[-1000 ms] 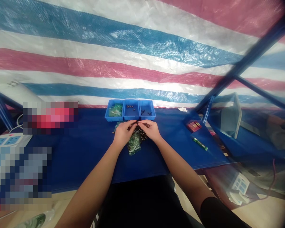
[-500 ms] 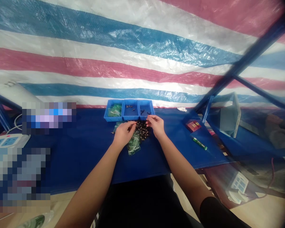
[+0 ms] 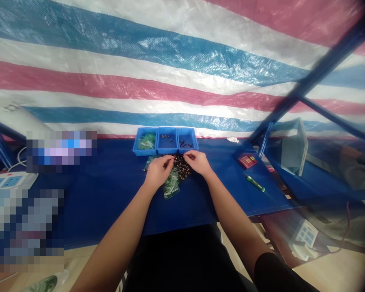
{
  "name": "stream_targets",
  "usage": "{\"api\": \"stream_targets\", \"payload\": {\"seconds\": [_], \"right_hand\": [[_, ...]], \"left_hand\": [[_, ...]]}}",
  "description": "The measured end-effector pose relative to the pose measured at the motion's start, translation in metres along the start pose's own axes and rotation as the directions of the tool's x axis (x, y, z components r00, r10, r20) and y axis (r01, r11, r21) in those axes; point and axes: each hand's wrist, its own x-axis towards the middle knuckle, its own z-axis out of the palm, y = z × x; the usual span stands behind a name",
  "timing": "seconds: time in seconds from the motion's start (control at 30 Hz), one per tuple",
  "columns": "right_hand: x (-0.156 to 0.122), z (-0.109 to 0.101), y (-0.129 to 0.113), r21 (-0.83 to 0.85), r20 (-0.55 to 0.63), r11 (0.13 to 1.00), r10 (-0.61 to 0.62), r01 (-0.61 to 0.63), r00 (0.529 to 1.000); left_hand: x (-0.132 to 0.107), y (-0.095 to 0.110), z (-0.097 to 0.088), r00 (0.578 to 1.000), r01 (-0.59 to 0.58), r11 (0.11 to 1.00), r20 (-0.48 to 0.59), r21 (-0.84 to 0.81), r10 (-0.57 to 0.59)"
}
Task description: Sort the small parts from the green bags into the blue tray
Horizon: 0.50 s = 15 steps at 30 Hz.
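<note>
My left hand (image 3: pixel 158 170) rests at the left side of a heap of small dark parts (image 3: pixel 181 164) on the blue table, its fingers curled in a pinch over the heap. My right hand (image 3: pixel 198 162) is at the heap's right side, fingertips pinched on something too small to name. Clear green packets (image 3: pixel 171 187) lie beneath and in front of the heap. Behind the heap stands a row of three blue bins (image 3: pixel 166 146): the left one holds green packets, the middle and right ones a few dark parts.
A red box (image 3: pixel 247 160) and a green pen-like object (image 3: pixel 255 183) lie to the right on the blue table (image 3: pixel 109 194). A white power strip (image 3: pixel 9 180) sits at far left. A striped tarp hangs behind. A blue frame post (image 3: pixel 304 87) slants at right.
My right hand went back toward the right bin half a second ago and has now returned to the heap. The left hand has barely moved.
</note>
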Motion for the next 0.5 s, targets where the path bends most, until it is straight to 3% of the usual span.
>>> {"api": "stream_targets", "payload": {"seconds": [0.07,0.27,0.5], "right_hand": [[-0.0022,-0.0065,-0.0029,-0.157,0.082,0.985,-0.057,0.069,0.995],[-0.0018,-0.0123,-0.0026,-0.317,0.134,0.936,-0.116,0.154,0.984],[-0.0009,-0.0089,0.0035,-0.358,0.163,0.917,-0.125,0.177,0.979]], "left_hand": [[-0.0002,0.0004,-0.0004,1.0,-0.001,1.0,0.007,-0.004,0.001],[0.0002,0.0008,-0.001,1.0,-0.008,1.0,0.008,0.0,0.008],[0.0001,0.0003,-0.0006,1.0,-0.005,1.0,0.017,0.008,0.005]]}}
